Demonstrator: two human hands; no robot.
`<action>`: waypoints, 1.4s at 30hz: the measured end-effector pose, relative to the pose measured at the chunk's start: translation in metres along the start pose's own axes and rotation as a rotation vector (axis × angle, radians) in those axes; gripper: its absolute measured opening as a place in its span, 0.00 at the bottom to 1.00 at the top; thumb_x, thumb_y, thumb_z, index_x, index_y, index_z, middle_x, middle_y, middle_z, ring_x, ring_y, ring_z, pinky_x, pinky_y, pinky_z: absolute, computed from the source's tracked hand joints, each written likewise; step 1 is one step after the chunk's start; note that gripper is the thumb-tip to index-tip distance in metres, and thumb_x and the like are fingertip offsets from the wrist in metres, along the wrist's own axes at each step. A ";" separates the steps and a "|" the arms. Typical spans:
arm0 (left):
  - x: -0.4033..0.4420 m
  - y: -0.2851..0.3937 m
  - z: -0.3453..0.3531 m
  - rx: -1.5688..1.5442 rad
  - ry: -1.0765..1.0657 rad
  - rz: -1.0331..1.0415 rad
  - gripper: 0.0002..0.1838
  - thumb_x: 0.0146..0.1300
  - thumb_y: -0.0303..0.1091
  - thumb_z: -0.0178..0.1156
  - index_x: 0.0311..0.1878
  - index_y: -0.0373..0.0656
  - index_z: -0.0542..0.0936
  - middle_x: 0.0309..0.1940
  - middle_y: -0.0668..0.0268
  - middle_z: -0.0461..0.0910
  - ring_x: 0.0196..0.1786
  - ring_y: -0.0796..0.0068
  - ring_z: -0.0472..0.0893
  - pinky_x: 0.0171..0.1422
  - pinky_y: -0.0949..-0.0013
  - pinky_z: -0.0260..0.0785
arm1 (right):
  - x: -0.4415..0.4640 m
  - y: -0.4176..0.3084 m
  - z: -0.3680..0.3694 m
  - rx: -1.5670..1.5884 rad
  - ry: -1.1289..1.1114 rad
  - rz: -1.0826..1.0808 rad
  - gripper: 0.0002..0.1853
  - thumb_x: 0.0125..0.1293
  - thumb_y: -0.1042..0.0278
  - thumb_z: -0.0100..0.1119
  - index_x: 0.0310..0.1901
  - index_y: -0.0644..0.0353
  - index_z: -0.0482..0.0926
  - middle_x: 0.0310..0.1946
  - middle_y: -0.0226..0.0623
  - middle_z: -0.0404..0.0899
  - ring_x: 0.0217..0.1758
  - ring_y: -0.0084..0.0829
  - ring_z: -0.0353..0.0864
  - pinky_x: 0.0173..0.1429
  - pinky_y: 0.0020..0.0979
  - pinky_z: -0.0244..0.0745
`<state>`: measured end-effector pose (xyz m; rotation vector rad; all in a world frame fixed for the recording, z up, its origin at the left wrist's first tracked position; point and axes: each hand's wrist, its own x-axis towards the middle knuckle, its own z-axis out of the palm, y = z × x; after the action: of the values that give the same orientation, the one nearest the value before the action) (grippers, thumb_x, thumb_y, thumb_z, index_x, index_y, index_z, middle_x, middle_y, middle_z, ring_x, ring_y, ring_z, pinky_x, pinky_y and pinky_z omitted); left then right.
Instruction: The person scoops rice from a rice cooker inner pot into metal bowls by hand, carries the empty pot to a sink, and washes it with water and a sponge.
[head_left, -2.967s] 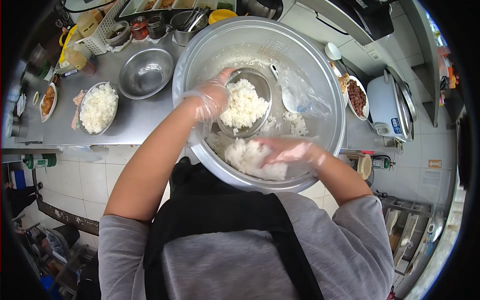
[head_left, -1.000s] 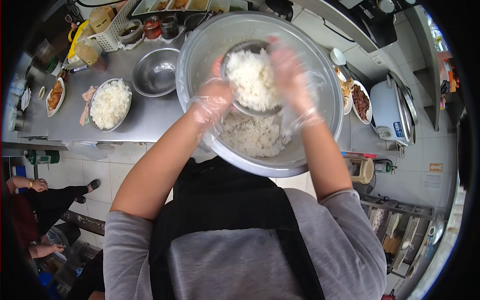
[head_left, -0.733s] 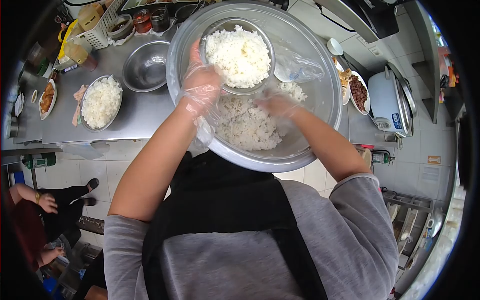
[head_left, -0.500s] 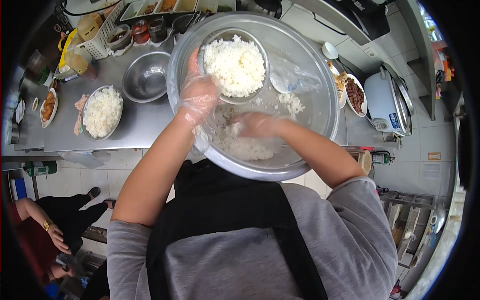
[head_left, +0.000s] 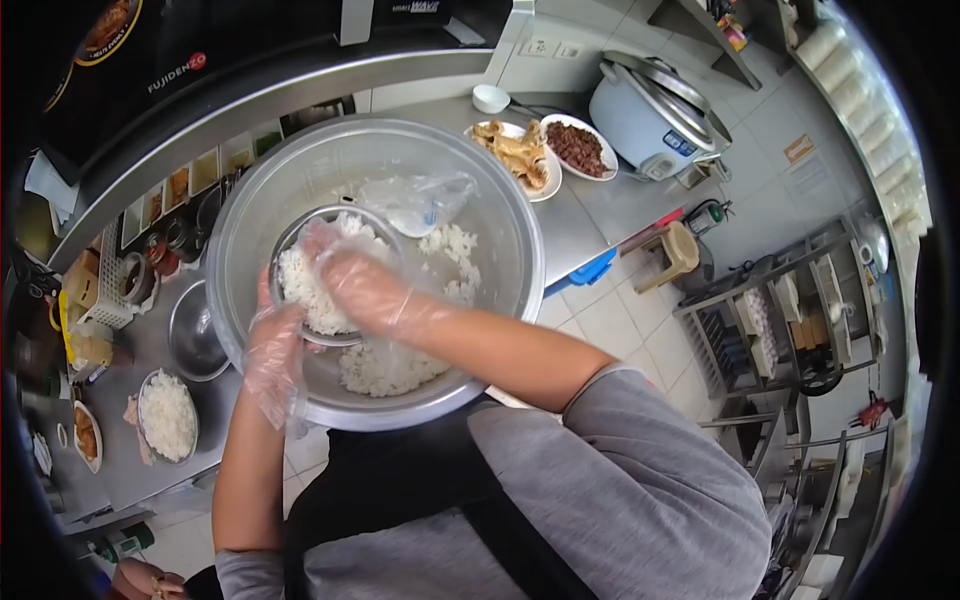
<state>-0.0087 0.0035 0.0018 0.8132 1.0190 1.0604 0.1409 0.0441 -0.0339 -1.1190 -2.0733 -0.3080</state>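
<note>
My gloved left hand (head_left: 275,345) grips the left rim of a steel bowl (head_left: 392,246) inside a large basin (head_left: 530,240). White rice (head_left: 325,300) fills the bowl. On top of that rice lies my gloved right hand (head_left: 365,285), its palm down and fingertips over the heap; whether it holds any rice is hidden. Loose rice (head_left: 385,370) lies in the basin below the bowl, with smaller clumps (head_left: 450,245) to the right. A clear plastic bag (head_left: 430,198) rests at the basin's back.
Left of the basin are an empty steel bowl (head_left: 200,330), a bowl of rice (head_left: 168,418) and a plate of fried food (head_left: 86,436). Behind right stand dishes of meat (head_left: 578,148) and brown pieces (head_left: 520,158), and a rice cooker (head_left: 650,115). A person's hand (head_left: 150,580) shows at lower left.
The view has turned to the right. My right hand has moved from the loose rice in the basin onto the rice in the bowl. My left hand still holds the bowl.
</note>
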 end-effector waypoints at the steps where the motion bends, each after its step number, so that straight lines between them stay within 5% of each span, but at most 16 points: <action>1: -0.005 0.001 -0.004 0.089 0.030 -0.067 0.42 0.53 0.24 0.51 0.71 0.55 0.47 0.50 0.64 0.74 0.40 0.76 0.77 0.28 0.78 0.69 | 0.012 0.003 -0.029 0.169 -0.221 0.058 0.21 0.65 0.71 0.39 0.60 0.68 0.64 0.60 0.54 0.65 0.59 0.43 0.70 0.63 0.36 0.67; 2: -0.004 -0.004 -0.007 0.002 -0.018 -0.028 0.42 0.52 0.23 0.50 0.71 0.55 0.48 0.49 0.65 0.73 0.39 0.76 0.77 0.29 0.77 0.70 | 0.024 0.004 -0.052 0.344 -0.440 0.100 0.20 0.65 0.71 0.39 0.58 0.67 0.67 0.59 0.53 0.67 0.58 0.42 0.71 0.63 0.35 0.67; 5: -0.004 -0.006 -0.003 -0.019 0.016 -0.045 0.42 0.52 0.23 0.51 0.71 0.54 0.49 0.49 0.65 0.72 0.38 0.77 0.77 0.26 0.78 0.70 | 0.040 -0.003 -0.089 0.330 -0.489 0.303 0.17 0.65 0.70 0.41 0.53 0.64 0.72 0.52 0.49 0.73 0.54 0.41 0.74 0.61 0.33 0.68; 10: -0.001 -0.012 -0.010 -0.002 -0.095 0.012 0.40 0.53 0.23 0.49 0.70 0.57 0.50 0.51 0.64 0.71 0.40 0.74 0.76 0.26 0.75 0.69 | 0.024 0.018 -0.049 0.412 -0.473 0.176 0.17 0.65 0.59 0.50 0.51 0.57 0.75 0.46 0.43 0.79 0.46 0.39 0.78 0.55 0.34 0.72; 13: -0.004 -0.003 0.003 0.031 0.168 0.038 0.40 0.53 0.22 0.49 0.69 0.58 0.50 0.52 0.63 0.71 0.40 0.76 0.77 0.25 0.76 0.68 | 0.057 0.045 -0.069 0.532 -0.655 0.307 0.17 0.61 0.55 0.57 0.44 0.59 0.79 0.41 0.45 0.80 0.43 0.37 0.79 0.53 0.32 0.72; 17: -0.002 -0.001 -0.005 0.043 0.236 0.127 0.38 0.58 0.22 0.45 0.70 0.58 0.45 0.52 0.58 0.71 0.42 0.72 0.79 0.30 0.73 0.75 | 0.034 0.123 -0.034 0.010 -1.245 0.232 0.19 0.62 0.50 0.56 0.39 0.60 0.82 0.34 0.46 0.81 0.38 0.39 0.81 0.48 0.35 0.73; 19: -0.002 -0.001 -0.004 0.012 0.245 0.120 0.38 0.59 0.21 0.44 0.70 0.58 0.44 0.53 0.58 0.71 0.43 0.71 0.79 0.32 0.73 0.76 | 0.007 0.121 -0.022 -0.293 -1.477 0.287 0.20 0.63 0.51 0.48 0.42 0.59 0.81 0.42 0.45 0.80 0.41 0.42 0.79 0.46 0.40 0.73; 21: 0.000 -0.001 -0.003 -0.043 0.249 0.138 0.37 0.59 0.20 0.43 0.70 0.58 0.44 0.53 0.57 0.71 0.44 0.71 0.78 0.33 0.72 0.76 | -0.018 0.116 -0.024 -0.261 -1.505 0.370 0.22 0.66 0.52 0.46 0.39 0.64 0.81 0.34 0.47 0.81 0.38 0.40 0.80 0.44 0.39 0.73; 23: -0.002 0.001 -0.003 -0.047 0.252 0.123 0.38 0.59 0.20 0.44 0.70 0.58 0.44 0.53 0.57 0.71 0.44 0.71 0.78 0.33 0.72 0.77 | -0.041 0.108 -0.011 -0.032 -1.851 -0.001 0.23 0.66 0.50 0.44 0.41 0.63 0.81 0.36 0.45 0.81 0.37 0.40 0.79 0.44 0.40 0.72; 25: -0.001 0.002 -0.004 -0.048 0.249 0.115 0.38 0.59 0.20 0.44 0.70 0.58 0.44 0.53 0.57 0.70 0.44 0.71 0.78 0.34 0.72 0.77 | -0.139 0.144 0.046 0.111 -2.169 -0.010 0.23 0.67 0.49 0.43 0.44 0.61 0.80 0.38 0.45 0.81 0.36 0.39 0.77 0.45 0.40 0.72; 29: 0.007 -0.008 -0.008 -0.027 0.232 0.145 0.39 0.59 0.20 0.45 0.71 0.59 0.43 0.53 0.58 0.71 0.43 0.72 0.78 0.31 0.73 0.77 | -0.046 0.068 -0.018 0.015 -2.110 -0.179 0.25 0.60 0.49 0.54 0.45 0.67 0.79 0.39 0.46 0.80 0.39 0.39 0.79 0.43 0.37 0.74; 33: 0.006 -0.001 -0.003 0.032 0.204 0.073 0.39 0.59 0.21 0.45 0.71 0.58 0.44 0.52 0.58 0.72 0.40 0.74 0.78 0.29 0.74 0.76 | 0.029 0.090 -0.066 0.581 -1.794 0.099 0.22 0.65 0.50 0.52 0.50 0.59 0.76 0.44 0.36 0.79 0.42 0.29 0.77 0.49 0.32 0.72; 35: 0.006 -0.004 -0.006 -0.005 0.165 0.108 0.39 0.58 0.21 0.46 0.71 0.58 0.45 0.50 0.59 0.73 0.39 0.76 0.77 0.28 0.76 0.75 | 0.058 0.094 -0.088 1.097 -1.448 0.350 0.23 0.63 0.51 0.57 0.53 0.57 0.74 0.45 0.33 0.78 0.47 0.27 0.75 0.54 0.29 0.69; 36: 0.006 -0.004 -0.007 -0.006 0.142 0.068 0.39 0.58 0.22 0.46 0.71 0.58 0.45 0.49 0.59 0.73 0.38 0.77 0.77 0.28 0.76 0.75 | 0.064 0.086 -0.093 1.100 -1.443 0.343 0.23 0.63 0.51 0.57 0.53 0.57 0.74 0.45 0.33 0.78 0.47 0.27 0.75 0.54 0.29 0.69; 38: 0.005 -0.002 -0.006 -0.003 0.121 0.030 0.39 0.58 0.22 0.47 0.71 0.58 0.45 0.49 0.59 0.73 0.38 0.77 0.77 0.27 0.76 0.74 | 0.064 0.058 -0.093 1.150 -0.802 0.738 0.21 0.65 0.54 0.53 0.55 0.57 0.73 0.50 0.37 0.75 0.53 0.30 0.73 0.57 0.31 0.67; 42: 0.005 0.003 -0.005 -0.002 0.132 -0.052 0.42 0.55 0.21 0.50 0.71 0.59 0.45 0.51 0.61 0.72 0.37 0.76 0.77 0.24 0.75 0.71 | 0.033 0.016 -0.049 0.798 -0.404 0.353 0.20 0.67 0.57 0.50 0.57 0.57 0.72 0.55 0.41 0.72 0.56 0.34 0.72 0.60 0.33 0.66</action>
<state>-0.0130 0.0090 0.0014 0.7187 1.1437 1.0816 0.1669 0.0483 0.0216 -1.0422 -1.9633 0.9076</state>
